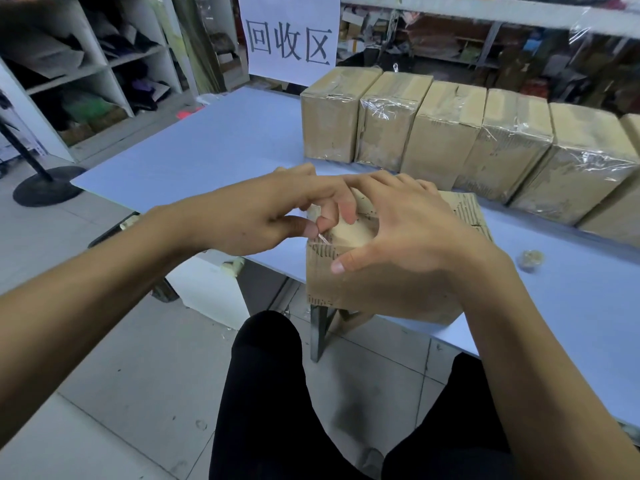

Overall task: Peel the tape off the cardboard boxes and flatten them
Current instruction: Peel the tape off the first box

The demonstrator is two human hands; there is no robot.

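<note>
Left hand pinching tape at box corner, right hand fingers spread, pressing box top, table edge

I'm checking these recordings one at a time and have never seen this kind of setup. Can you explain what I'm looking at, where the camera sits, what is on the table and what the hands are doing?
There is no machine here. The single picture comes from a camera worn on a person's head, looking forward and down, so the two bare arms reaching in are the wearer's own. The left hand pinches a thin strip of clear tape at the top corner of a cardboard box that sits at the near edge of a pale blue table. The right hand rests on top of that box, steadying it. Behind, a row of taped boxes stands along the table. A small crumpled wad, possibly tape, lies to the right. A paper sign hangs behind.
</note>
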